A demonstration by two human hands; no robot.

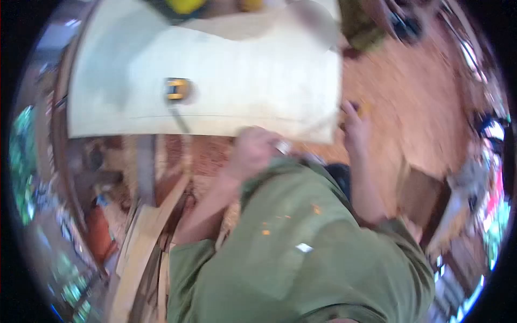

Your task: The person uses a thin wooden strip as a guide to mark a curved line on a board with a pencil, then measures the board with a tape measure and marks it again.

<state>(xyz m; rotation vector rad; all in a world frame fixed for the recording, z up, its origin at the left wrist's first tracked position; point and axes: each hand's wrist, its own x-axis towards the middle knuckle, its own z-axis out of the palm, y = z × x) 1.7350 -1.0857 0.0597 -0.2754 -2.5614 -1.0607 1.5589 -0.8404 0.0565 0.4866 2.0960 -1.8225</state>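
My left hand [253,151] is closed at the front edge of a pale wooden board [237,86], just in front of my shirt. A small whitish piece [283,146] shows at its fingertips, too blurred to name. Beside the board's right edge, my right hand [356,129] has its fingers curled around something yellow and dark [363,109], whose kind I cannot make out. A yellow and black tape measure [176,89] lies on the left part of the board. From it a dark strip, apparently its blade [180,121], runs toward the front edge.
Other yellow and dark items [186,5] stand at the board's far side. Another person [371,21] is partly visible at the top right. Long timber pieces [137,253] lie at lower left. Reddish, sawdust-like ground [409,97] stretches to the right, with a brown box-like block [423,194].
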